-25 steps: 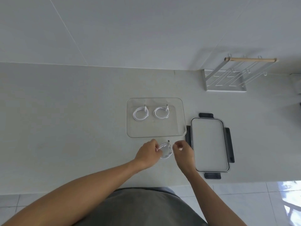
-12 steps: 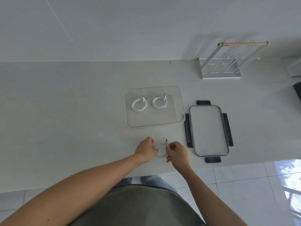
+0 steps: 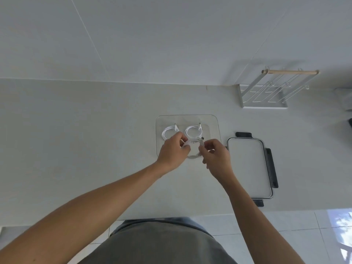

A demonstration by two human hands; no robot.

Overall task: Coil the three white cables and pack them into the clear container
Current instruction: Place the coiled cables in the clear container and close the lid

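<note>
The left hand [image 3: 172, 152] and right hand [image 3: 215, 158] are each pinching one side of a coiled white cable [image 3: 193, 149], holding the glossy ring over the near edge of the clear container [image 3: 214, 128]. Two more white coils [image 3: 168, 132] [image 3: 193, 131] are lying inside this rounded rectangular tray. Its dark-clipped lid [image 3: 249, 166] is sitting just beside it on the smooth pale counter [image 3: 76, 140].

We hold the third coiled cable [image 3: 193, 150] between our left hand [image 3: 172, 152] and right hand [image 3: 216, 158], over the near edge of the clear container [image 3: 214, 126]. Two coiled cables [image 3: 170, 132] [image 3: 194, 132] lie inside it, side by side. The lid [image 3: 249, 168] rests just right of the container. A white rack [image 3: 266, 94] stands against the wall.
</note>
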